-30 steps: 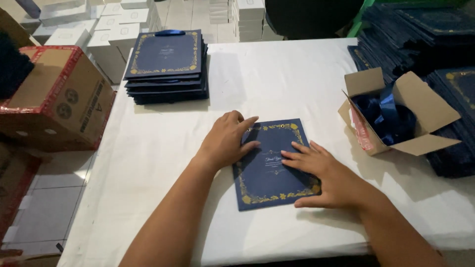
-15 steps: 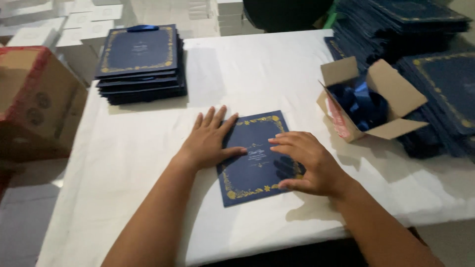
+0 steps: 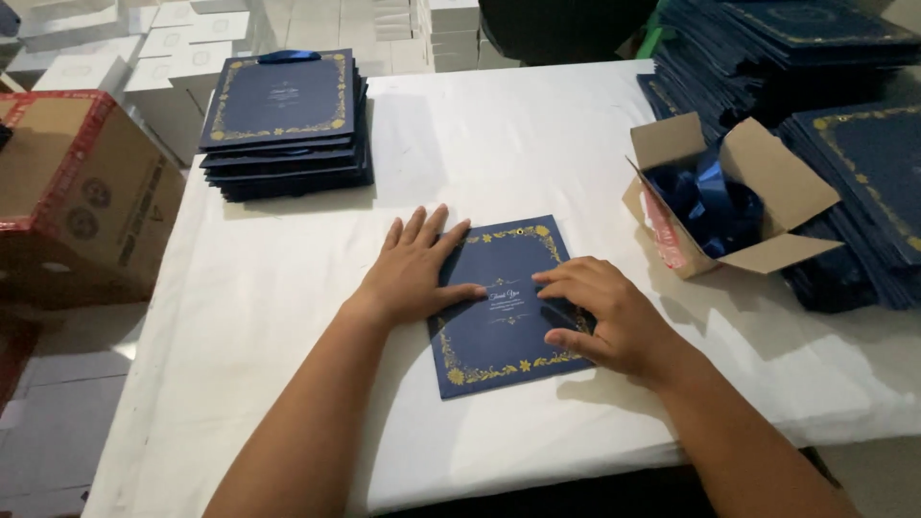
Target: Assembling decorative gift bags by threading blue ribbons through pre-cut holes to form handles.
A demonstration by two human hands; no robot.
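Your left hand (image 3: 414,273) lies flat, fingers spread, on the left edge of a dark blue rectangular card (image 3: 504,305) with a gold ornamental border; your right hand (image 3: 600,312) presses its right side with bent fingers, gripping nothing. The card lies flat on the white cloth-covered tabletop (image 3: 537,134). Right of the card, an open cardboard box (image 3: 739,197) holds glossy blue ribbon. Farther left, a neat stack of matching blue cards (image 3: 283,120).

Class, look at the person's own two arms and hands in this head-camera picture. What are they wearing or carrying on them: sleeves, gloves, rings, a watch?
Both arms are bare right down to the lower edge of the picture: no sleeves show. The left hand and the right hand wear no gloves. No watch or bracelet shows on either wrist, and no ring shows on the fingers in view. Nails look short and unpainted.
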